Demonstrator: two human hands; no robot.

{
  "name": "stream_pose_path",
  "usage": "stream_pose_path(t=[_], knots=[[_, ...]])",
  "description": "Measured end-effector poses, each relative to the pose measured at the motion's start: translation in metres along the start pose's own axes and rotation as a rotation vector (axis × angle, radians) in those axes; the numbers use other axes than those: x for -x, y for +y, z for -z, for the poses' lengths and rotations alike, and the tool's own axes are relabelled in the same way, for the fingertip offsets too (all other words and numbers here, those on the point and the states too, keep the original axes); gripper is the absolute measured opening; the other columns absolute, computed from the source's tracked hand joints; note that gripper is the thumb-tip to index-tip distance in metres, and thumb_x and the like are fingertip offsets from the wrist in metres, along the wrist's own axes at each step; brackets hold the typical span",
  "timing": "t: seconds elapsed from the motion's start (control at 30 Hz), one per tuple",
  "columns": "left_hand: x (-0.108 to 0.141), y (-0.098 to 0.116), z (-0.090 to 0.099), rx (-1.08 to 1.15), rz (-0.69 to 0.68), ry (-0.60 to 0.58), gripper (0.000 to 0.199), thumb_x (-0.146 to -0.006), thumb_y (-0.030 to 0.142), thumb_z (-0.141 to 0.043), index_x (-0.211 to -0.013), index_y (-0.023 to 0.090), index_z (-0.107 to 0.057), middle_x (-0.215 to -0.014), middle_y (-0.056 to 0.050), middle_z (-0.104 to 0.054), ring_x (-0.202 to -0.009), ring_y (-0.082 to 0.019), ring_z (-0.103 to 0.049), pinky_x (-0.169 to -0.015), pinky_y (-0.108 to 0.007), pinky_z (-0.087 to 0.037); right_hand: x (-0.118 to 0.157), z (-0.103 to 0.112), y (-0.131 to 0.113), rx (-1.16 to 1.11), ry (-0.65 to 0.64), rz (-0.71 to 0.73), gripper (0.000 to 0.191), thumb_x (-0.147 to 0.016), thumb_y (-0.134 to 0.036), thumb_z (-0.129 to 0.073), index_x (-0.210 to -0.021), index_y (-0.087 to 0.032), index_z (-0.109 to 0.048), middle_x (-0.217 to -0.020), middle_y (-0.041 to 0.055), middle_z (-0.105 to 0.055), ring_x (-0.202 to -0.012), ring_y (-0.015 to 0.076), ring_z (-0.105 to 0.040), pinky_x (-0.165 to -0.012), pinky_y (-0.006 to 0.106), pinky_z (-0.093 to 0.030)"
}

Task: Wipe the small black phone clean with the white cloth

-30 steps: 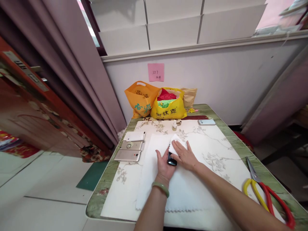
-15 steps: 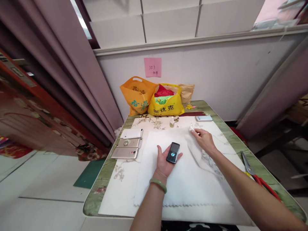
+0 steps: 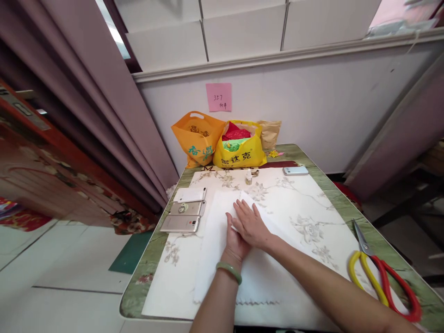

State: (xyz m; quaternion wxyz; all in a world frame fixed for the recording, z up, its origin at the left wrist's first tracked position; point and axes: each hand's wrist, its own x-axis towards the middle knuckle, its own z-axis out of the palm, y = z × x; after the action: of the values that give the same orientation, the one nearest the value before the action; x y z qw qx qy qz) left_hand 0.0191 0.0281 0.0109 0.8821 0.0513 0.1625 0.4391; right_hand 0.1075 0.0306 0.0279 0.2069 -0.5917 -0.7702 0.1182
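Note:
My left hand (image 3: 237,243) is palm up over the white cloth (image 3: 215,259), its thumb stretched out and its other fingers hidden. Across that palm lies my right hand (image 3: 251,224), flat, with fingers extended and slightly apart. The black phone that rested on my left palm is now covered from sight between the hands. Left of them, a white phone (image 3: 190,194), a gold phone with a round sticker (image 3: 180,208) and another gold phone (image 3: 179,224) lie in a column. A small bottle (image 3: 249,177) stands beyond my hands.
Large scissors (image 3: 374,268) with yellow and red handles lie open at the right edge. A silver phone (image 3: 295,171) is at the back right. Behind stand an orange bag (image 3: 199,138), a yellow bag (image 3: 241,152) and a brown packet (image 3: 269,134). The tabletop (image 3: 138,282) has a rounded left corner.
My right hand has moved left and down onto my left palm, covering the black phone. The cloth's right part has shifted left, uncovering the flowered cover. The scissors show more fully.

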Motion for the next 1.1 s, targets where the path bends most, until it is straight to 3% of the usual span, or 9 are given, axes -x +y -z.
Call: stream_pose_path(t=[0.1, 0.23, 0.43, 0.53, 0.7, 0.8, 0.9, 1.03, 1.1], knots=[[-0.002, 0.001, 0.000, 0.007, -0.011, 0.046, 0.063, -0.088, 0.067, -0.036, -0.135, 0.028, -0.051, -0.138, -0.008, -0.055, -0.132, -0.030, -0.045, -0.110, -0.051, -0.033, -0.004, -0.011, -0.004, 0.089, -0.059, -0.003, 0.063, -0.099, -0.049, -0.019, -0.149, -0.013, -0.031, -0.156, 0.0106, -0.024, -0.146, 0.0265, -0.015, -0.116, 0.054, -0.007], [-0.005, 0.001, -0.003, 0.011, 0.025, 0.057, 0.074, -0.084, 0.072, -0.040, -0.135, 0.021, -0.051, -0.139, -0.015, -0.053, -0.130, -0.033, -0.046, -0.108, -0.053, -0.035, -0.020, -0.008, 0.019, 0.124, -0.086, -0.038, 0.063, -0.098, -0.046, -0.021, -0.151, -0.012, -0.023, -0.158, 0.0096, -0.015, -0.147, 0.0243, -0.009, -0.117, 0.052, -0.005], [-0.004, -0.002, -0.007, -0.020, -0.015, 0.098, 0.076, -0.084, 0.071, -0.041, -0.132, 0.013, -0.053, -0.132, -0.020, -0.057, -0.121, -0.033, -0.055, -0.104, -0.050, -0.041, -0.039, 0.005, 0.049, 0.116, -0.181, -0.248, 0.068, -0.098, -0.050, -0.019, -0.154, -0.014, -0.009, -0.159, 0.0096, -0.007, -0.147, 0.0236, -0.003, -0.116, 0.054, -0.003], [-0.002, -0.001, -0.004, -0.017, -0.018, 0.103, 0.076, -0.083, 0.071, -0.041, -0.133, 0.014, -0.052, -0.131, -0.020, -0.058, -0.120, -0.033, -0.056, -0.103, -0.050, -0.042, -0.020, 0.004, 0.042, 0.150, -0.170, -0.217, 0.070, -0.097, -0.053, -0.020, -0.153, -0.012, -0.008, -0.159, 0.0123, -0.006, -0.147, 0.0263, -0.002, -0.115, 0.057, -0.001], [0.003, 0.003, 0.004, -0.099, 0.054, 0.246, 0.073, -0.079, 0.073, -0.047, -0.132, 0.024, -0.053, -0.130, -0.013, -0.060, -0.121, -0.035, -0.055, -0.099, -0.051, -0.044, 0.022, 0.013, 0.022, -0.018, -0.214, 0.160, 0.062, -0.100, -0.049, -0.014, -0.154, -0.022, -0.002, -0.159, 0.0039, -0.012, -0.147, 0.0212, -0.004, -0.117, 0.051, -0.003], [0.004, 0.004, 0.005, -0.166, 0.070, 0.258, 0.078, -0.077, 0.076, -0.045, -0.130, 0.020, -0.057, -0.125, -0.016, -0.063, -0.121, -0.036, -0.055, -0.098, -0.052, -0.045, 0.017, 0.024, 0.020, -0.078, -0.060, -0.004, 0.059, -0.100, -0.048, -0.010, -0.154, -0.025, -0.005, -0.159, 0.0025, -0.016, -0.147, 0.0215, -0.007, -0.117, 0.053, -0.005], [0.003, 0.004, 0.004, -0.184, 0.064, 0.273, 0.081, -0.076, 0.077, -0.045, -0.129, 0.017, -0.057, -0.122, -0.017, -0.065, -0.120, -0.036, -0.055, -0.098, -0.052, -0.044, -0.001, 0.022, 0.014, 0.029, 0.009, -0.204, 0.067, -0.099, -0.053, -0.014, -0.153, -0.014, -0.016, -0.158, 0.0110, -0.016, -0.147, 0.0265, -0.008, -0.116, 0.055, -0.005], [-0.001, 0.003, 0.001, -0.100, 0.050, 0.175, 0.077, -0.080, 0.076, -0.040, -0.132, 0.020, -0.054, -0.129, -0.014, -0.061, -0.126, -0.035, -0.051, -0.102, -0.053, -0.041, -0.013, 0.000, 0.001, 0.097, -0.096, -0.037, 0.069, -0.097, -0.058, -0.017, -0.152, -0.016, -0.024, -0.158, 0.0092, -0.018, -0.147, 0.0251, -0.007, -0.117, 0.052, -0.002], [-0.003, 0.003, -0.003, -0.054, 0.029, 0.121, 0.076, -0.082, 0.074, -0.037, -0.134, 0.020, -0.052, -0.133, -0.013, -0.058, -0.128, -0.034, -0.048, -0.104, -0.053, -0.039, -0.019, -0.007, 0.004, 0.096, -0.103, -0.042, 0.068, -0.098, -0.057, -0.017, -0.152, -0.016, -0.022, -0.158, 0.0085, -0.017, -0.147, 0.0241, -0.007, -0.117, 0.051, -0.002]])
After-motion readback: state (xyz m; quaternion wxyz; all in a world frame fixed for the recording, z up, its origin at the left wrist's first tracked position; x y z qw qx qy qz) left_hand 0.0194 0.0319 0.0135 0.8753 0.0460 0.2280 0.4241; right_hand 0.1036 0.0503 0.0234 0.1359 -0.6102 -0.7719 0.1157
